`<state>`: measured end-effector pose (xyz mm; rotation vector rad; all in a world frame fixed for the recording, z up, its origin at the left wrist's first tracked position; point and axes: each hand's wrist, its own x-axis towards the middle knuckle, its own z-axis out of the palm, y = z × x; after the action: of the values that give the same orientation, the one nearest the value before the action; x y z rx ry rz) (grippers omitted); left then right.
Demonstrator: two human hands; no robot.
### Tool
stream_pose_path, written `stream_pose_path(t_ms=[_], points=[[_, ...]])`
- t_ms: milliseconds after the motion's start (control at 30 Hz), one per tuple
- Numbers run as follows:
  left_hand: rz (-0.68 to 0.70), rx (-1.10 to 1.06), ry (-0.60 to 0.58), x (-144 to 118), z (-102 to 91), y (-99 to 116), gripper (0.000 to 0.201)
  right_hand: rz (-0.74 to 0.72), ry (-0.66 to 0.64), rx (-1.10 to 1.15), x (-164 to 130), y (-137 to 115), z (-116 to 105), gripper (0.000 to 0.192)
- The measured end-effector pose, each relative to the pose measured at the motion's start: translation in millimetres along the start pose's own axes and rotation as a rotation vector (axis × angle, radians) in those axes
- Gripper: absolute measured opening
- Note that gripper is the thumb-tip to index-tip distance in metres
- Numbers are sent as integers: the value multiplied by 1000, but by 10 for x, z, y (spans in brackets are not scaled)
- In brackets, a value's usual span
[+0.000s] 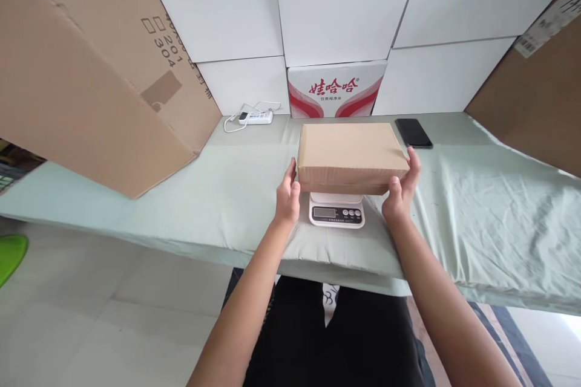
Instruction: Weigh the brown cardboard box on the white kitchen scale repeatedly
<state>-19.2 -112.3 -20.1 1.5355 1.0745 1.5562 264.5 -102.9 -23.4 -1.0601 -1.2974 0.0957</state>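
White cartons stand stacked along the back wall, one red-and-white printed carton (336, 89) low in the middle; a large brown corrugated box (91, 72) leans in from the left and another brown panel (540, 97) closes the right. Across the front runs the bench (476, 205), covered in pale green cloth, smooth at the left and creased toward the right. On it sits a small white kitchen scale (336, 210), rectangular, its grey display and three round buttons facing me. Resting on the scale is a flat brown cardboard box (351, 154), plain, matte, square-edged, with no print or label showing and the top closed. Its long axis runs left to right, parallel to the bench edge, with a long side wall turned toward me; it overhangs the scale on both sides. My left hand (287, 196) lies against the box's left end and my right hand (402, 190) against its right end, fingers (414, 160) loosely curved on the cardboard, so I am grasping the box between the two palms. Behind the box, a black phone (413, 132) lies flat to the right, and a white power strip (256, 117) with its cable lies to the left.
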Motion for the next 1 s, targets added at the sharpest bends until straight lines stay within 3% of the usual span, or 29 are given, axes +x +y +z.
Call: stream_pose_path(t_ms=[267,733,1000], points=[[-24,-16,-37,23,12,-3,91,64,51,23,35,-168,13,91],[-48,-13,-31,28,18,-11,86,85,72,34,20,-174,9,84],[-33,-40,-82,39,16,15,80,42,-2,13,19,-165,-17,77]])
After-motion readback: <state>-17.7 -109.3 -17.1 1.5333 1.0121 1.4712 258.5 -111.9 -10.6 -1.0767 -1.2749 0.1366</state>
